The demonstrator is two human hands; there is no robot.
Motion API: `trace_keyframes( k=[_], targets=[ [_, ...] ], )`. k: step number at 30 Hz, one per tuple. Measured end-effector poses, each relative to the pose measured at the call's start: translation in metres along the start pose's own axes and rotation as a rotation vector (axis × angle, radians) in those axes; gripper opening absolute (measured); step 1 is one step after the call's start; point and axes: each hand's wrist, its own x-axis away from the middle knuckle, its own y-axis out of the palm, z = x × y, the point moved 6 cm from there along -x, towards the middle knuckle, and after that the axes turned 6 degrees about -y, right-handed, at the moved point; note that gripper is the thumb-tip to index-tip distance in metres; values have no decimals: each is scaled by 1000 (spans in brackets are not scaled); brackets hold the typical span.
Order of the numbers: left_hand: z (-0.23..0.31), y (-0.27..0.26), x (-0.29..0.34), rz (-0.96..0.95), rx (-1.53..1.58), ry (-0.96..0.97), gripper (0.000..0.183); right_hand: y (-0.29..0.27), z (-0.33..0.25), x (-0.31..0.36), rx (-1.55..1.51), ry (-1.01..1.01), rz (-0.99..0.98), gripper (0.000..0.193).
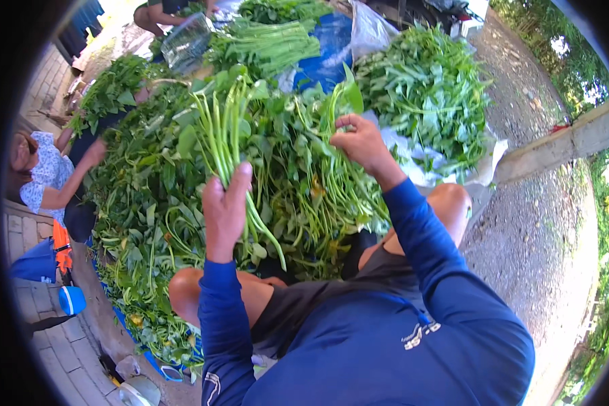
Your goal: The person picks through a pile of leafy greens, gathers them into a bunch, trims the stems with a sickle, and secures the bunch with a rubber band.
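Note:
My left hand [226,211] is closed around a bunch of long green leafy stems [222,128]. Their leaves fan out at the far end, and the bare stalk ends hang below my thumb. Over the heap's right part, my right hand [364,145] is pinched on a thin leafy stem [334,101], with a leaf rising above the fingers. Beneath both hands spreads a large, tangled heap of leafy green vegetables [159,172], reaching up to my knees.
To the left a person in a patterned top [47,169] reaches into the heap. Another person [161,15] works at the far side. A second leafy pile [426,95] lies at right on light sheeting. Sorted stems [271,49] rest on a blue tarp [326,51]. A beam [561,143] stands right.

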Motion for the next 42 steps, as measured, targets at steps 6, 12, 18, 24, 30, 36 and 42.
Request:
trace_keyframes(
  k=[6,12,18,24,30,36,42],
  targets=[
    [-6,20,20,-116,177,109,25,34,-33,28,21,-8,-98,38],
    [-15,49,14,-268,-276,-41,43,91,-33,41,-504,296,-214,45],
    [-30,58,0,-253,359,-196,32,131,-23,3,-568,312,-428,34],
    [-33,-10,-11,-88,290,-219,16,69,69,-37,329,97,-198,24],
    [-40,-50,-10,89,408,-163,17,123,189,79,895,129,-394,38],
    [-31,-33,-19,41,644,-250,14,96,213,66,698,230,-445,31],
    [-29,-48,-18,71,684,-218,14,58,78,66,-91,547,-489,29]
  ],
)
